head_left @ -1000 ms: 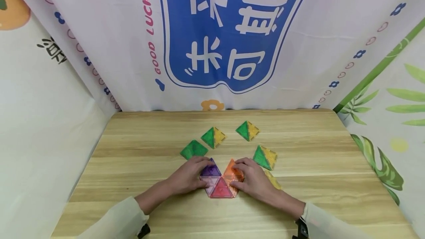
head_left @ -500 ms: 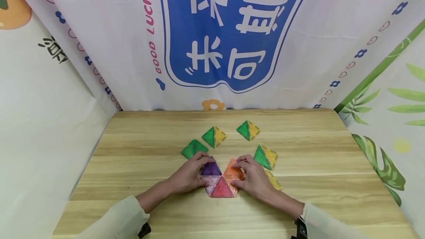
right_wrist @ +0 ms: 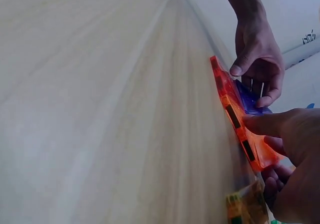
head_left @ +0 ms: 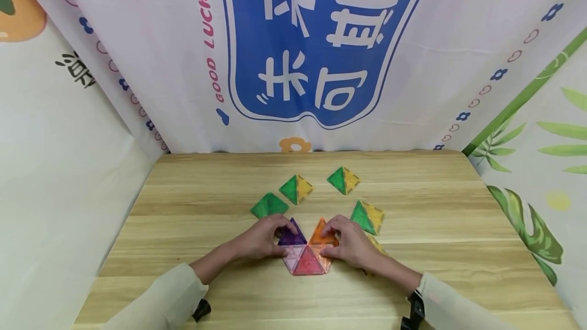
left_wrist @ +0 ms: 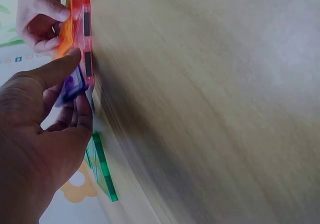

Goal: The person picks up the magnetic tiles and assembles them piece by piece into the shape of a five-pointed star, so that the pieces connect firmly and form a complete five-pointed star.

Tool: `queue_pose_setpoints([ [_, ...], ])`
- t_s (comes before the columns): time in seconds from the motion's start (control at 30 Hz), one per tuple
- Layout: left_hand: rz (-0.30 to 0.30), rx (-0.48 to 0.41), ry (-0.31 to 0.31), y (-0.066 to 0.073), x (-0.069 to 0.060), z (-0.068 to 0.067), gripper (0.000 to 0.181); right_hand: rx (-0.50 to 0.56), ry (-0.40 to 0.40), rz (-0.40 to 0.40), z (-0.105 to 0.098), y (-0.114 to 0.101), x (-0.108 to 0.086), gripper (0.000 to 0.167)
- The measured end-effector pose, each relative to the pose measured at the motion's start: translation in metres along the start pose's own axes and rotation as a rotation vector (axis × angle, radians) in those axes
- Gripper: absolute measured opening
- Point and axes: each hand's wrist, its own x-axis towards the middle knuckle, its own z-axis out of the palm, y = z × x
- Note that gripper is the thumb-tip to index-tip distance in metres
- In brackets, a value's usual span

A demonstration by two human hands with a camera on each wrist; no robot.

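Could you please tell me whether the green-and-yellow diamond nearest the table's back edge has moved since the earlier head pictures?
No, the green-and-yellow diamond shows no visible shift in any direction against the orange flower printed on the backdrop.

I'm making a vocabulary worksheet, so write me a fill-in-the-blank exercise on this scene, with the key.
The dark tile held by the left hand is ____. The bright tile held by the right hand is ____. The farthest tile pair joins green with ____. The English lettering on the backdrop reads GOOD ____.
Missing words: purple; orange; yellow; LUCK.
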Motion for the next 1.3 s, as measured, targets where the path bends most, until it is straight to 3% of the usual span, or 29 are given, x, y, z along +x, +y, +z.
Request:
queue_pose_setpoints([
  [0.27,0.023,-0.048,-0.015,0.000,0.001,-0.001,0.047,0.124,-0.086,0.011,-0.009,0.005,0.006,0.030],
  [0.53,-0.007,-0.118,-0.009,-0.002,0.001,-0.001,0.050,0.226,-0.138,0.001,-0.015,0.011,0.007,0.035],
  [0.77,0.005,-0.212,-0.030,-0.002,0.001,-0.005,0.052,0.500,-0.247,0.024,-0.020,0.022,0.008,0.040],
  [0.97,-0.004,-0.405,-0.108,-0.004,0.004,-0.010,0.052,0.691,-0.339,0.020,-0.025,0.027,0.010,0.040],
  [1.13,-0.004,-0.485,-0.160,-0.004,0.008,-0.014,0.050,0.719,-0.382,0.011,-0.025,0.028,0.015,0.038],
  [1.3,0.003,-0.467,-0.182,-0.004,0.016,-0.013,0.045,0.712,-0.420,-0.013,-0.024,0.027,0.022,0.036],
])
